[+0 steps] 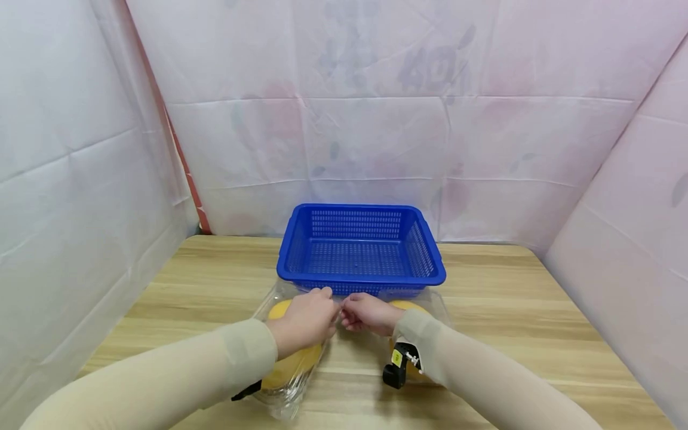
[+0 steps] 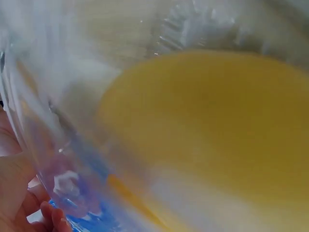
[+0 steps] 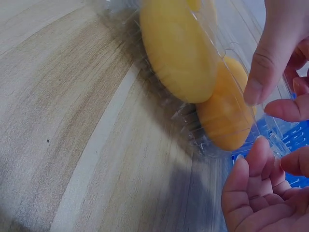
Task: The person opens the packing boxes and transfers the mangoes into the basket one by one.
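Observation:
A clear plastic clamshell box (image 3: 181,113) with yellow mangoes (image 3: 178,48) inside sits on the table, left of centre in the head view. My left hand (image 1: 310,319) reaches over it, thumb and fingers pinching its far edge. Facing it, my right hand (image 1: 368,312) has curled fingers, their tips pinching the plastic edge at the near corner seen in the right wrist view. One mango (image 2: 207,130) fills the left wrist view through the plastic. More clear plastic and another yellow mango (image 1: 407,306) show under my right wrist, partly hidden by the sleeve.
Right behind the hands stands a blue perforated basket (image 1: 361,278). Wood-grain table (image 1: 510,322) stretches out on both sides. A pale patterned cloth (image 1: 371,137) hangs behind and at both sides.

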{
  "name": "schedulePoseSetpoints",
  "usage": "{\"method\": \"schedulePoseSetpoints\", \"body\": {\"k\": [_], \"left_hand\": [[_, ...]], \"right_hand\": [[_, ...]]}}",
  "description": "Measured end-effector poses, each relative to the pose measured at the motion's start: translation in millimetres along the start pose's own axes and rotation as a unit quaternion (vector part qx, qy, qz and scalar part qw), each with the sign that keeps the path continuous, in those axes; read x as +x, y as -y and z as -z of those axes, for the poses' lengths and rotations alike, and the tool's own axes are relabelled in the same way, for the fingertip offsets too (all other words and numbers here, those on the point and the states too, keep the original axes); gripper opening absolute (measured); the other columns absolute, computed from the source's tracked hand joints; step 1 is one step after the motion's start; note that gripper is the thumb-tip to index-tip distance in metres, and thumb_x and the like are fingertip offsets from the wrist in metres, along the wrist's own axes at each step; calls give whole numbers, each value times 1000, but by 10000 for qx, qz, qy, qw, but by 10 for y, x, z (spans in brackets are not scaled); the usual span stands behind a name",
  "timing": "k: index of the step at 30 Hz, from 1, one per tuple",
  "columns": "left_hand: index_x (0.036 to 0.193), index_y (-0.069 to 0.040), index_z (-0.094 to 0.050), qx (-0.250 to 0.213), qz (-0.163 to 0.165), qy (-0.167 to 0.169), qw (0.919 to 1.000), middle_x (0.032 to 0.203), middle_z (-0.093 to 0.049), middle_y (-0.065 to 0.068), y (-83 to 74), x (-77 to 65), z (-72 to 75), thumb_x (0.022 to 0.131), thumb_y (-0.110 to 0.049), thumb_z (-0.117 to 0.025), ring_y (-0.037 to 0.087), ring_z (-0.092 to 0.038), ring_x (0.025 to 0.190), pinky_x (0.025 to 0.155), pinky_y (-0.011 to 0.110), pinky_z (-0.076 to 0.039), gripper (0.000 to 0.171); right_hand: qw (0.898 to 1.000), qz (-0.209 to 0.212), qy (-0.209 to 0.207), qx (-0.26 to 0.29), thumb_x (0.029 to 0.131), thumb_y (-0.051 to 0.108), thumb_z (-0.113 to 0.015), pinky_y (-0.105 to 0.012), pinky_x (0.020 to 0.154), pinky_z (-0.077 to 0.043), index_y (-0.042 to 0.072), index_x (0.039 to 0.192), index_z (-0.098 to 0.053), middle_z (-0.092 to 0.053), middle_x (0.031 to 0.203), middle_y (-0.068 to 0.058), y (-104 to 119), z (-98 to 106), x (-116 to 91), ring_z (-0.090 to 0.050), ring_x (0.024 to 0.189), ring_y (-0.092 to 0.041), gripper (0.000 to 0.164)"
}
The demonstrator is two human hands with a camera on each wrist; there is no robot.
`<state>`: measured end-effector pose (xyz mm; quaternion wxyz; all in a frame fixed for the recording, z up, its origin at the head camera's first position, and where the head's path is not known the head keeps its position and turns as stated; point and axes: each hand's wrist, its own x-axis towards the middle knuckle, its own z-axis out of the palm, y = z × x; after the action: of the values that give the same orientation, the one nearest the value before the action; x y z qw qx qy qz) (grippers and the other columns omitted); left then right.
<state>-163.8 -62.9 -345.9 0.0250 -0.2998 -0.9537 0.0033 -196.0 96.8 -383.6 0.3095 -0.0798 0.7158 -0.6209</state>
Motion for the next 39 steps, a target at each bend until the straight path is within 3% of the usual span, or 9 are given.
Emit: {"method": "schedulePoseSetpoints", "body": {"k": [5, 10, 14, 19, 24, 28, 33, 36, 39], "left_hand": [[86, -18, -64, 89, 65, 61, 9999, 80, -46, 1, -15, -10, -7, 76, -26, -71, 19, -50, 75, 56, 32, -49, 15], [106, -12, -65, 710, 140, 96, 9973, 87, -50, 5, -86, -18, -32, 76, -25, -69, 19, -49, 78, 57, 31, -50, 32], [101, -12, -66, 1320, 231, 175, 9908, 83, -50, 5, -191, -25, -22, 81, -20, -66, 17, -47, 76, 56, 30, -50, 22], [91, -14, -67, 2214, 166, 128, 9749, 74, -46, 2, -312, -50, -48, 86, -18, -62, 14, -44, 69, 49, 24, -46, 9], [83, -15, -68, 2770, 269, 269, 9601, 71, -50, 1, -353, -16, -57, 87, -20, -61, 12, -47, 65, 49, 23, -44, 9], [83, -16, -70, 2755, 345, 395, 9599, 71, -55, 0, -354, 1, -31, 85, -19, -63, 9, -50, 65, 53, 24, -47, 7], [83, -19, -69, 2685, 357, 252, 9623, 74, -59, -3, -342, -24, -36, 86, -17, -62, 7, -52, 66, 49, 24, -48, 8], [84, -16, -68, 2440, 543, 153, 9681, 79, -63, -2, -329, -36, -25, 87, -15, -60, 8, -57, 67, 51, 25, -50, 9], [84, -13, -64, 2172, 673, -18, 9738, 73, -63, -1, -302, -58, -16, 86, -13, -60, 8, -58, 65, 51, 26, -50, 5]], "right_hand": [[10000, 15, -25, -52, 96, 4, -34, -21, 61, -46, 0, 92, -48, -52, 75, -4, -9, 2, 10, -51, 65, -9, 15], [10000, -16, -53, -45, 96, 4, -34, -22, 62, -47, 1, 92, -48, -52, 75, -4, -23, -9, 34, -52, 66, -10, 15], [10000, -3, -49, -58, 95, 3, -34, -21, 62, -47, 1, 92, -49, -52, 74, -4, -33, -18, 32, -52, 66, -10, 16], [9999, -7, 13, -121, 95, 4, -36, -21, 61, -46, 2, 87, -50, -52, 71, -3, -35, -29, 17, -51, 64, -11, 17], [9998, -11, 24, -204, 95, 6, -39, -21, 60, -47, 5, 83, -50, -51, 70, -2, -18, -26, 41, -50, 63, -10, 16], [9998, -98, -15, -200, 95, 6, -39, -21, 62, -48, 2, 87, -51, -53, 72, -3, -2, -18, 45, -51, 64, -10, 15], [9999, -59, 52, -149, 93, 5, -40, -20, 61, -47, 3, 85, -51, -54, 72, -3, 1, -21, 48, -52, 64, -9, 14], [9999, -23, 86, -108, 92, 4, -40, -19, 60, -47, 4, 83, -51, -53, 71, -3, -3, -24, 49, -52, 64, -8, 14], [9999, -29, 75, -70, 91, 3, -39, -20, 60, -47, 4, 83, -50, -53, 71, -3, -14, -27, 46, -52, 63, -8, 14]]}}
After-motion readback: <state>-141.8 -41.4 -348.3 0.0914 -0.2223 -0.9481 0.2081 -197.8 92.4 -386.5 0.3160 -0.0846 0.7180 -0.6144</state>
